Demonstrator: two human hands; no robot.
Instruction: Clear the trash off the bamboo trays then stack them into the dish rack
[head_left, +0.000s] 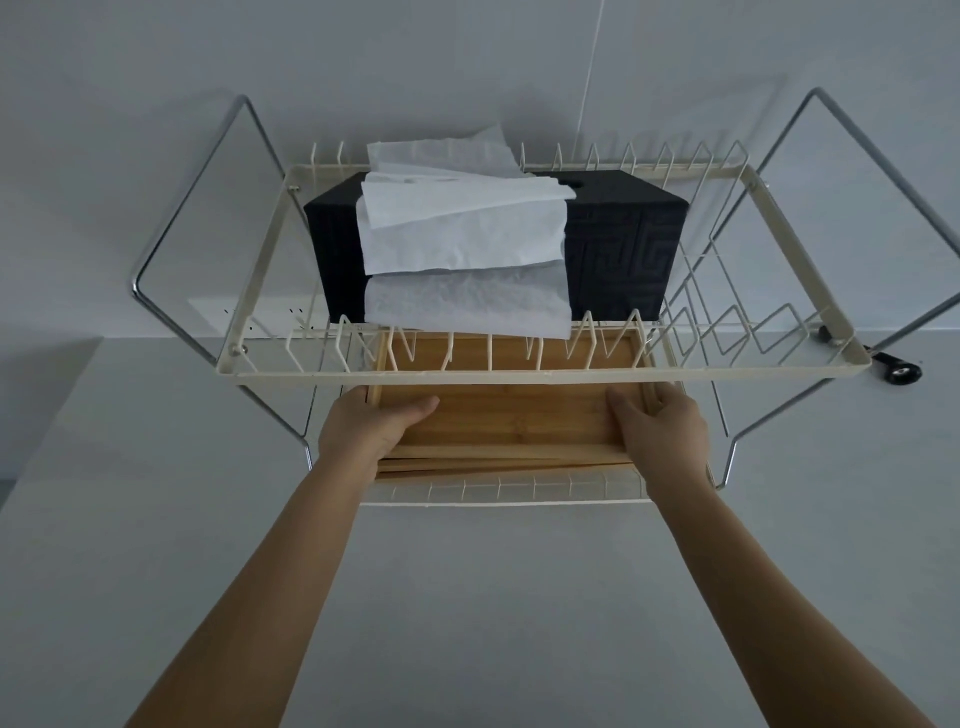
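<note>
A stack of bamboo trays (514, 421) lies on the lower shelf of a cream wire dish rack (545, 375), under its upper tier. My left hand (371, 426) grips the top tray's left edge, thumb inside the rim. On the opposite edge my right hand (660, 431) holds the same tray in the same way. The tray's inner surface looks bare. Its far end is partly hidden behind the upper tier's wire prongs.
A black tissue box (623, 244) with white paper sheets (457, 239) draped over it sits on the rack's upper tier. Chrome rack legs (171, 244) splay left and right. A black knob-like object (901, 371) lies on the white table at right. The wall is close behind.
</note>
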